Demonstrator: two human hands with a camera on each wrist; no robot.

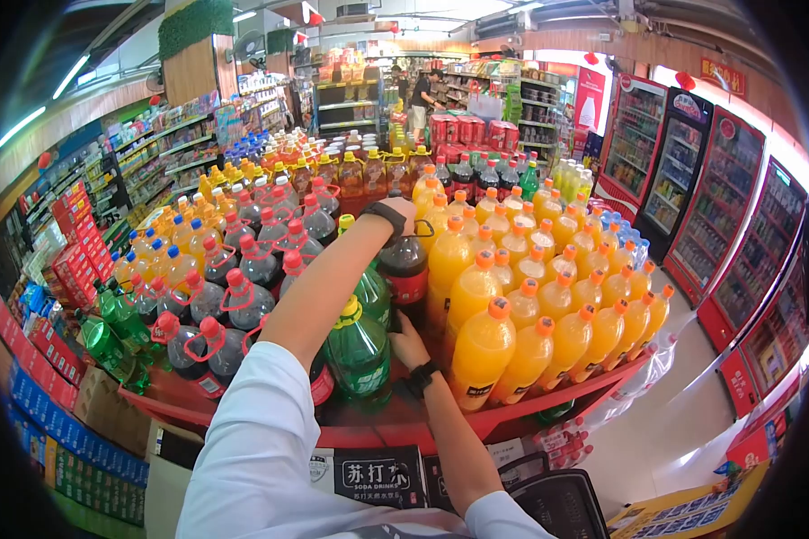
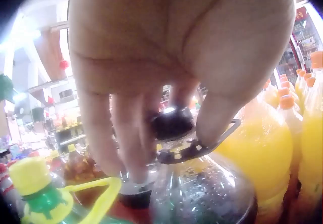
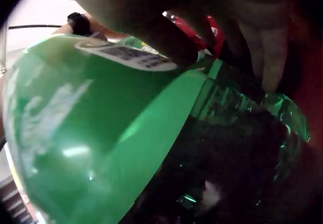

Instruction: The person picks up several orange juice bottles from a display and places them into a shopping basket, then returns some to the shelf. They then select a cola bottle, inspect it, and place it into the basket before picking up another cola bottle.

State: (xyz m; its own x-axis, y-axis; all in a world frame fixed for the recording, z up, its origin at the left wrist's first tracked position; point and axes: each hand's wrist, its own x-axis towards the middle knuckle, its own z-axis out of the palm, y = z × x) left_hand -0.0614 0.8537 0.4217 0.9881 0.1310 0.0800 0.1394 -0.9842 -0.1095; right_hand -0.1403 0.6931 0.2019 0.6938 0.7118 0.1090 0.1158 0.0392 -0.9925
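In the head view my left hand is at the top of a large cola bottle with a red label. Seen from the left wrist, its thumb and fingers close around the neck, beside the black cap and black carry ring. Lower down, my right hand reaches between a large green bottle with a yellow cap and the cola bottle's lower part. The right wrist view has that green bottle large in front, with fairly straight fingers down near its base.
Rows of orange drink bottles stand close on the right. More dark bottles with red handles crowd the left. The red display edge runs in front of me, above soda-drink cartons. Drink fridges line the right side.
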